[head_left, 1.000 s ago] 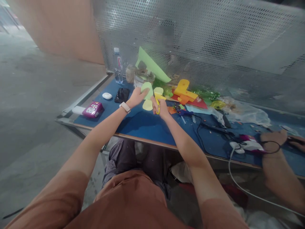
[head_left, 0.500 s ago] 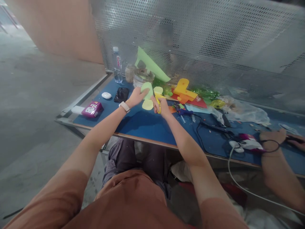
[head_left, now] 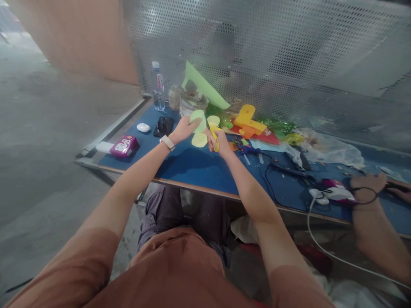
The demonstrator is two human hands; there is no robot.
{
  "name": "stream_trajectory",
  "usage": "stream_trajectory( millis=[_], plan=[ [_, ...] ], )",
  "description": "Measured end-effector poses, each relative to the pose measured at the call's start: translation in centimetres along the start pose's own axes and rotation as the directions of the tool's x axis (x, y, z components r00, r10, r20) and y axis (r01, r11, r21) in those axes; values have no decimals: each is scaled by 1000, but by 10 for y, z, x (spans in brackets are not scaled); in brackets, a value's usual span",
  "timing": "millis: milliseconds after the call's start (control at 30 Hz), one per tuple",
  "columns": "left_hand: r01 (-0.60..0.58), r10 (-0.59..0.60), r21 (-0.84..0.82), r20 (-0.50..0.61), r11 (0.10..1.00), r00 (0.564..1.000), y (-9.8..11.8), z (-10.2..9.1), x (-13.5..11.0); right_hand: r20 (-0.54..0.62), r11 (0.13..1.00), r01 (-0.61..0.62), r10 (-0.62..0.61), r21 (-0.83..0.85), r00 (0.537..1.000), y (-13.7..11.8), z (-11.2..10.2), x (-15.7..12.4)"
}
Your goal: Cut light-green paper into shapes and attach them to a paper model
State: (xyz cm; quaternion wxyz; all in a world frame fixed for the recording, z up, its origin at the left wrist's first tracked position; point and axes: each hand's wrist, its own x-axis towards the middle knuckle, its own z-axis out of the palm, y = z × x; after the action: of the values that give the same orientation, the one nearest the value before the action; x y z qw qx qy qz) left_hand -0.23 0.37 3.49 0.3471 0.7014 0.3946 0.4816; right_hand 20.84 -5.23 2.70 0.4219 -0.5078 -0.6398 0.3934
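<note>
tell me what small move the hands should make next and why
Probably a gentle squeeze of the yellow-handled scissors by the right hand, with the left hand steadying the pale green paper piece: the left fingers pinch it, and the scissors appear to be at its right edge.

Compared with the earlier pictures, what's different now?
The right hand and yellow scissors have shifted slightly rightward. Nothing was visibly taken hold of or let go. The left hand still holds the green paper; the bottle and purple packet stayed put.
</note>
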Motion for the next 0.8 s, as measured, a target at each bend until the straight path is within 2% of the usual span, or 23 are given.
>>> stream_trajectory(
  millis=[467,800],
  plan=[
    [-2,2,-9,18,1000,1000,9,-1,-3,3,1000,4,-4,28,1000,0,-6,-1],
    [19,-19,-11,7,1000,1000,0,-1,1,8,998,41,-40,-39,999,-8,-7,-6]
  ],
)
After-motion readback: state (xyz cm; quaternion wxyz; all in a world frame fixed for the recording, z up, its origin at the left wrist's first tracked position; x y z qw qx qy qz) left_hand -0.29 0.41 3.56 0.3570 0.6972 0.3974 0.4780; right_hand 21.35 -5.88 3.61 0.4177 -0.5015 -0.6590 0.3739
